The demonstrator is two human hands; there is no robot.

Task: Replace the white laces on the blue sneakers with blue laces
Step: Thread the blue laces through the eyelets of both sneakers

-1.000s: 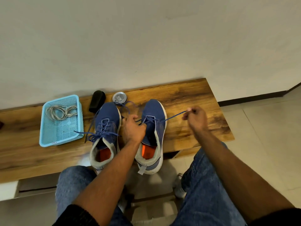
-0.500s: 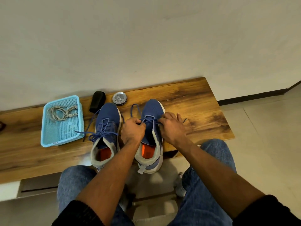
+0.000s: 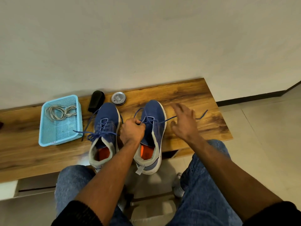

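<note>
Two blue sneakers stand side by side on the wooden bench (image 3: 187, 97), toes toward the wall. The left sneaker (image 3: 106, 123) carries a blue lace through its eyelets, ends spread to the left. The right sneaker (image 3: 154, 118) has a blue lace (image 3: 169, 119) partly threaded, one end trailing right across the bench. My left hand (image 3: 132, 130) grips the lace at the right sneaker's eyelets. My right hand (image 3: 184, 123), blurred, hovers with spread fingers over the trailing lace, right of that shoe; it holds nothing. The white laces (image 3: 60, 111) lie coiled in a light blue basket (image 3: 47, 137).
A black brush-like object (image 3: 96, 100) and a round metal tin (image 3: 118, 98) sit behind the sneakers near the wall. The bench's right end is at about (image 3: 228, 136). My jeans-clad knees fill the foreground below the bench.
My right hand left the right sneaker's eyelets, opened and moved right over the trailing lace. One second ago it pinched that lace end stretched out to the right. My left hand stayed put.
</note>
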